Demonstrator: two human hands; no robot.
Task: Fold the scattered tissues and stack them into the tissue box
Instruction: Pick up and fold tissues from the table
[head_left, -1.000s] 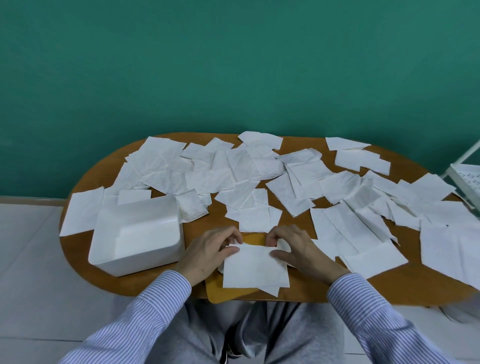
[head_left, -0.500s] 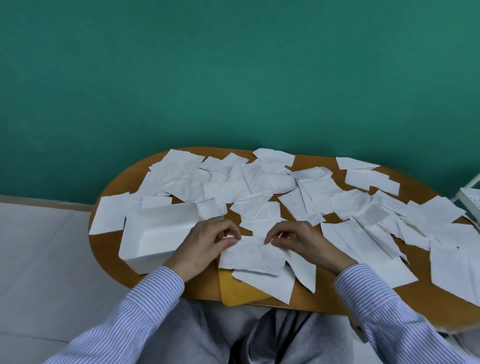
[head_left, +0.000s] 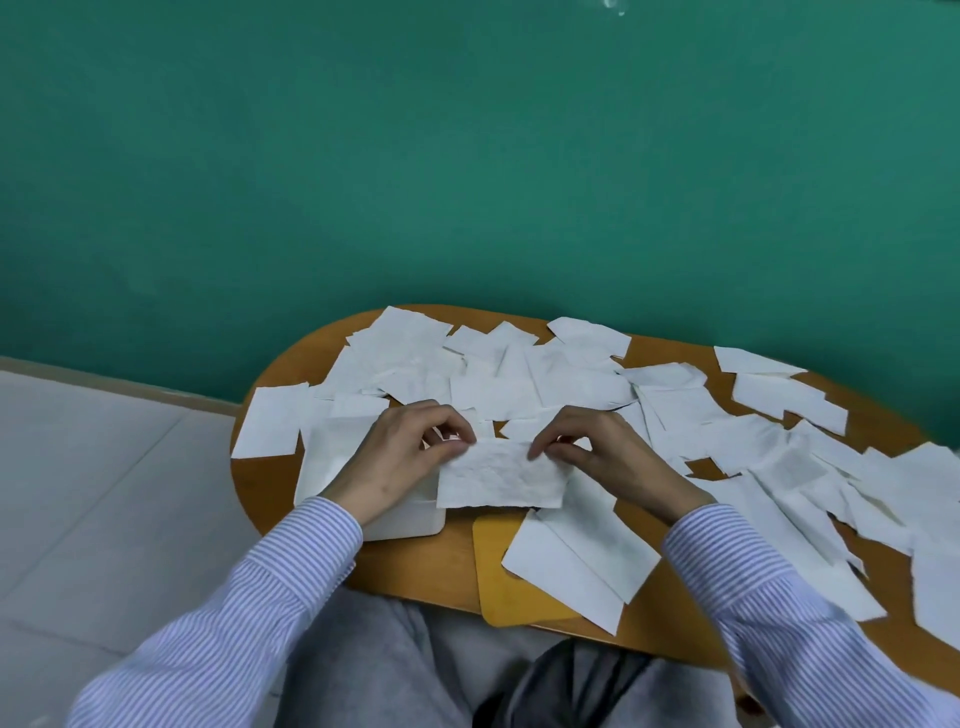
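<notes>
Tissue (head_left: 501, 479) hangs above the near table (head_left: 415, 571) edge, pinched at its top corners by left hand (head_left: 402, 457) and right hand (head_left: 605, 457). Box (head_left: 332, 462) sits under the left wrist, loose tissues (head_left: 571, 384) piled far and right.

Plain teal wall (head_left: 363, 156) behind an oval wooden table (head_left: 270, 499), pale tiled floor (head_left: 104, 493) alongside.
</notes>
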